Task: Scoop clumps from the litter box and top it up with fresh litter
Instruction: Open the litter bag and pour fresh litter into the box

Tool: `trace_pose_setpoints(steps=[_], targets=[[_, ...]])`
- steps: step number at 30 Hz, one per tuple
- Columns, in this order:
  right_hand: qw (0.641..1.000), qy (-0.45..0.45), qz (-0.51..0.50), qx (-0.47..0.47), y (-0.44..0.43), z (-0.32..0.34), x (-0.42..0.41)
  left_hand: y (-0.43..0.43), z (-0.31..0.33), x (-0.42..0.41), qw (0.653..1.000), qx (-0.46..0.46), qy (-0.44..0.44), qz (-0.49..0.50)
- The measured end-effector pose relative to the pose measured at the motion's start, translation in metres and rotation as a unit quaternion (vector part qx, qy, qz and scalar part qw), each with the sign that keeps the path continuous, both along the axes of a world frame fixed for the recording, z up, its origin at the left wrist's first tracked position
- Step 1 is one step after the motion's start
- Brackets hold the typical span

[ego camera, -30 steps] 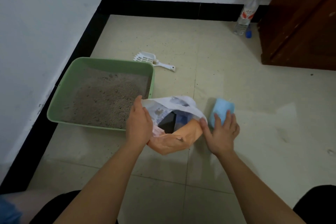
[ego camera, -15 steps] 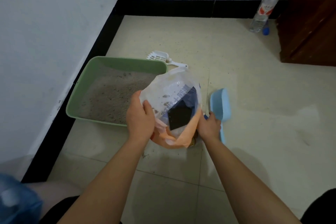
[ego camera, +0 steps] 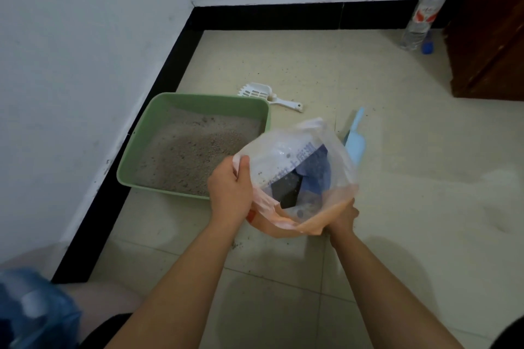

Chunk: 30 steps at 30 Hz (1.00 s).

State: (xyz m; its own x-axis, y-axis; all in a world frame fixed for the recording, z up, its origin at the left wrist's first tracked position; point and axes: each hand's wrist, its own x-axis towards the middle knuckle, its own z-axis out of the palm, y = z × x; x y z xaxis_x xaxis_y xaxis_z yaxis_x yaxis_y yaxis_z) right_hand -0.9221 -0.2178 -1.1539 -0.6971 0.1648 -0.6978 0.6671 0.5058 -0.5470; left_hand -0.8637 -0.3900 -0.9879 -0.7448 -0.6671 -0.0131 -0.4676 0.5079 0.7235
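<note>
My left hand [ego camera: 229, 193] grips the left edge of the litter bag [ego camera: 295, 156], fingers [ego camera: 242, 168] curled round the plastic. My right hand [ego camera: 341, 217] clasps its orange lower end from beneath. The green litter box [ego camera: 211, 100], holding grey litter, sits on the floor [ego camera: 411, 178] just left of my left fingers. The blue scoop [ego camera: 355, 144] lies just beyond the bag, and the white scoop [ego camera: 256, 91] farther beyond.

Your left hand [ego camera: 229, 190] and right hand [ego camera: 341, 217] are bare, forearms [ego camera: 181, 280] too; black clothing [ego camera: 107, 329] shows at your lap.
</note>
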Motion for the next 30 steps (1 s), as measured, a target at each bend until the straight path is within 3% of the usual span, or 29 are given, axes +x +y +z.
trace_pose_setpoints(steps=[2,5,8,10,13,20,24,27,30], targets=[[0.990,-0.004,-0.137,-0.013,-0.008,0.013,-0.004,-0.003,0.005,-0.001,0.999,0.020,0.005,0.041],[0.977,0.005,-0.179,-0.118,-0.014,0.032,-0.003,-0.007,0.004,-0.002,0.998,0.037,0.018,0.054],[0.930,-0.068,-0.249,-0.261,0.000,-0.034,-0.006,-0.003,0.002,-0.001,0.998,0.051,0.029,0.035],[0.893,-0.118,-0.297,-0.317,0.004,-0.037,0.001,-0.003,0.004,-0.002,0.997,0.056,0.033,0.032],[0.897,-0.071,-0.289,-0.326,0.000,0.036,0.012,-0.005,0.014,-0.007,0.994,0.077,0.047,0.055],[0.868,-0.055,-0.265,-0.416,0.024,0.101,-0.027,-0.011,0.043,-0.011,0.973,0.169,0.079,0.134],[0.867,-0.054,-0.195,-0.456,0.037,0.140,-0.054,-0.006,0.070,-0.015,0.932,0.287,0.102,0.195],[0.867,-0.046,-0.171,-0.466,0.045,0.167,-0.072,-0.001,0.086,-0.017,0.880,0.387,0.159,0.224],[0.846,-0.042,-0.156,-0.509,0.044,0.190,-0.086,0.004,0.101,-0.016,0.852,0.426,0.198,0.229]])
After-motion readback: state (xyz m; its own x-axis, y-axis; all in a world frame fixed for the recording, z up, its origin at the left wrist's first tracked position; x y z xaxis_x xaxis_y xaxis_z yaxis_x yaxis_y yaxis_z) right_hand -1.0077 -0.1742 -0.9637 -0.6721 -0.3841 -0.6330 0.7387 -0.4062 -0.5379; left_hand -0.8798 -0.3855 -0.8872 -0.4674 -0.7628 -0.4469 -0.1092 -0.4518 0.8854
